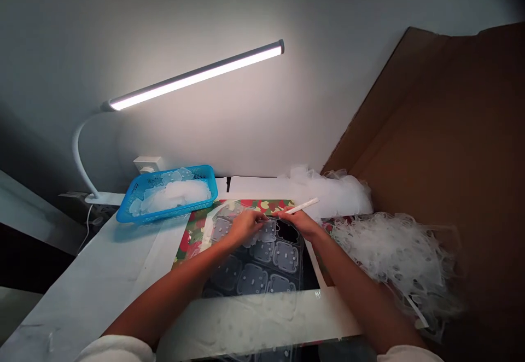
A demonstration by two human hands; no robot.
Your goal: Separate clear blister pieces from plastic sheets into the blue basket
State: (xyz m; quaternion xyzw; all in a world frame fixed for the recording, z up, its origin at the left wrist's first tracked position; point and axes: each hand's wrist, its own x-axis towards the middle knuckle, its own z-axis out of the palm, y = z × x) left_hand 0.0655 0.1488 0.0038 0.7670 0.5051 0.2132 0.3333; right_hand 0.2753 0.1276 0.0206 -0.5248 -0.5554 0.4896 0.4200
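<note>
Forearms (176, 301) (two), bare, reaching over one clear moulded sheet (252, 280), long axis running away from the wearer.
Clear tangled strips (394, 252), heaped right of the sheet; blue basket (164, 214), beyond its left corner, likely keeping loose pieces (176, 193) apart. Left hand (246, 226), at the sheet's far part, seemingly steadying it; pinch cannot be told. Right hand (302, 223), by its far right corner, gripping a white stick (304, 205) slantwise, inner end toward the left hand.

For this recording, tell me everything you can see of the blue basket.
The blue basket is shallow, oblong with rounded corners, and looks like plastic, with perforated walls. It stands upright on the pale table, turned at an angle, near the lamp base. It holds a heap of translucent whitish pieces. Neither the left hand nor the right hand touches it.
</note>
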